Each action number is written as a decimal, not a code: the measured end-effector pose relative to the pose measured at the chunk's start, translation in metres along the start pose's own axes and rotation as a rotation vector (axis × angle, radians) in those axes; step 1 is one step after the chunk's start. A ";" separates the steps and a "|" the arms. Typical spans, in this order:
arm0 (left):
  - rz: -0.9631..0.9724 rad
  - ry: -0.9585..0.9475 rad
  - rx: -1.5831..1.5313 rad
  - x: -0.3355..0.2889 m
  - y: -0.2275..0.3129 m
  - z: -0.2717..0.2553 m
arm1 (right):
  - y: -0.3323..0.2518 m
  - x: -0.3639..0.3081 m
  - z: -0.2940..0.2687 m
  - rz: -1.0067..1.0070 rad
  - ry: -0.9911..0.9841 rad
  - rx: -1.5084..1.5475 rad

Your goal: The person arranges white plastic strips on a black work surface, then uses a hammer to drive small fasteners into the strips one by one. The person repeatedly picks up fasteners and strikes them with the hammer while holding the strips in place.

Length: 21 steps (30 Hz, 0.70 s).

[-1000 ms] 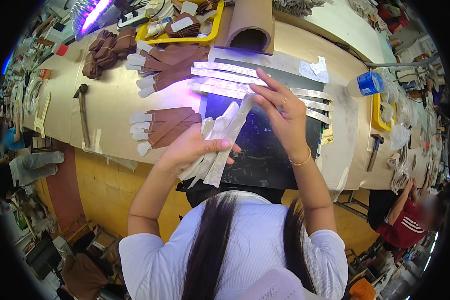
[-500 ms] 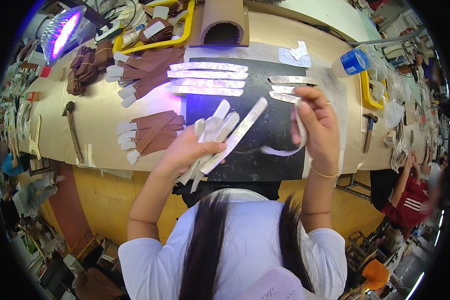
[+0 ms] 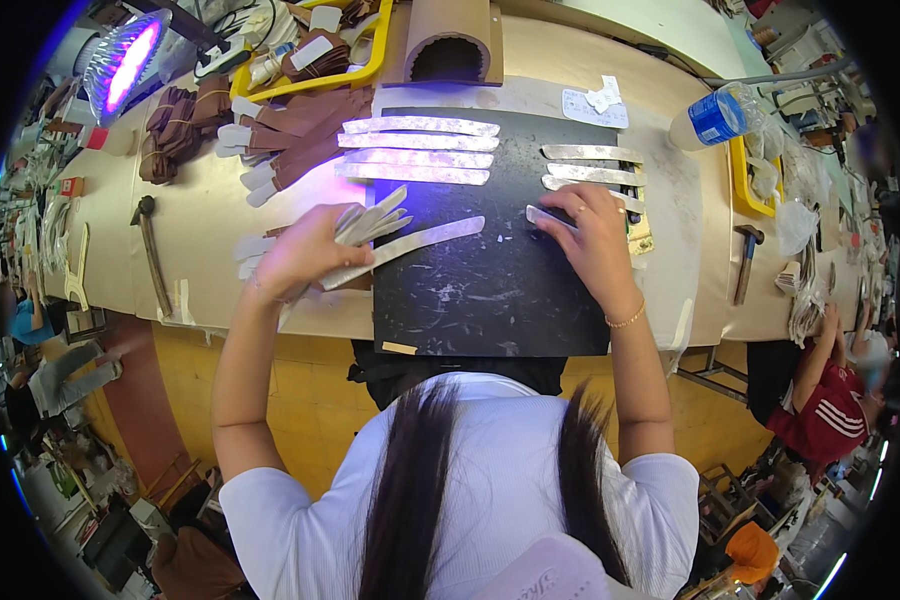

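Note:
My left hand point(image 3: 310, 250) is closed round a fanned bundle of pale strips point(image 3: 380, 218), over the left side of a black mat point(image 3: 490, 300). One longer strip point(image 3: 430, 238) juts from that hand out over the mat. At the mat's right side, my right hand point(image 3: 598, 235) pinches a pale strip point(image 3: 538, 214) low against the surface; its other end is hidden under the fingers. Just beyond that hand lie several pale strips point(image 3: 590, 174) in a stack of rows. A second group of silvery strips point(image 3: 418, 142) lies side by side at the far left of the mat.
Brown straps with white ends point(image 3: 305, 140) lie left of the mat. Beyond are a yellow basket point(image 3: 382, 40) and a brown arched block point(image 3: 448, 50). Hammers point(image 3: 150, 250) lie at either side. A blue-labelled bottle point(image 3: 710, 120) stands far right; a lit lamp point(image 3: 125, 70) hangs far left.
My left hand has moved left and away from me with its bundle. My right hand has lowered its strip onto the mat, beside the right-hand strips.

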<state>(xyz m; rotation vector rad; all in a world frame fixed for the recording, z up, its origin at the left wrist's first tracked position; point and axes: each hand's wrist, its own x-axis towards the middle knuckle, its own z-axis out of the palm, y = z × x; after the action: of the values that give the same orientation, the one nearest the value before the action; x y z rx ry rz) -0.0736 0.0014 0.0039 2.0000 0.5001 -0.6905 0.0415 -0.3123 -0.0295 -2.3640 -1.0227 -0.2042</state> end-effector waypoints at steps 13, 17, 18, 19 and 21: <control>0.101 0.019 0.152 0.051 0.025 -0.038 | 0.045 -0.051 -0.018 0.132 0.011 -0.025; 0.095 0.009 0.214 0.060 0.017 -0.040 | 0.052 -0.042 -0.017 0.009 0.021 -0.106; 0.103 0.018 0.236 0.062 0.017 -0.039 | 0.055 -0.039 -0.017 -0.014 0.030 -0.129; 0.109 0.017 0.266 0.063 0.017 -0.040 | 0.057 -0.036 -0.016 -0.018 0.033 -0.139; 0.129 0.013 0.325 0.065 0.021 -0.042 | 0.063 -0.030 -0.017 -0.028 0.039 -0.166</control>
<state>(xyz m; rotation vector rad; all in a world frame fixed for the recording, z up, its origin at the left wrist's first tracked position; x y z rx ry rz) -0.0009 0.0324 -0.0078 2.3182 0.2756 -0.7137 0.0662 -0.3756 -0.0530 -2.4837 -1.0564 -0.3569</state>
